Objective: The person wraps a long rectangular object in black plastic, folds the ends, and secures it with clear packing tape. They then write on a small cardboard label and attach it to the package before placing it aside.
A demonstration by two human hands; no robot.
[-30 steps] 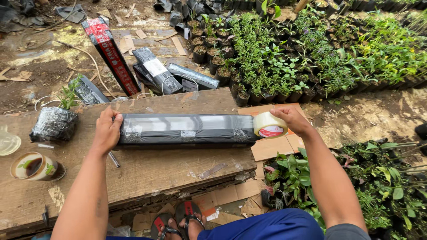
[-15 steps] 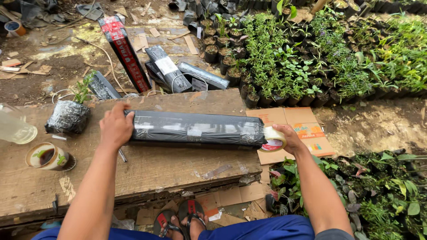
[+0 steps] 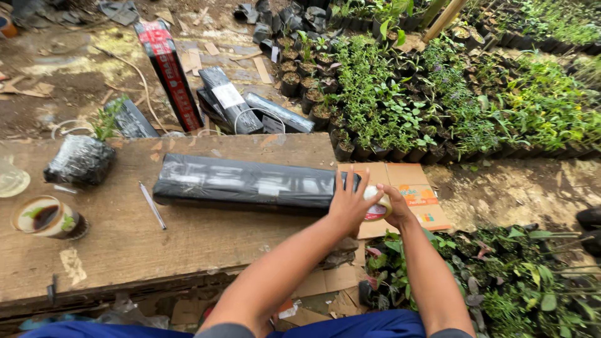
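Long black-wrapped parcel [image 3: 244,183] lies flat on wooden table [image 3: 125,244]; glossy.

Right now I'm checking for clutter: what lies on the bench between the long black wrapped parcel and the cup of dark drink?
Head view: only a pen lies between the long black wrapped parcel and cup.

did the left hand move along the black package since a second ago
Yes. The left hand left the end of the long black package nearest the bagged plant and now presses its opposite end, beside the right hand holding the tape roll.
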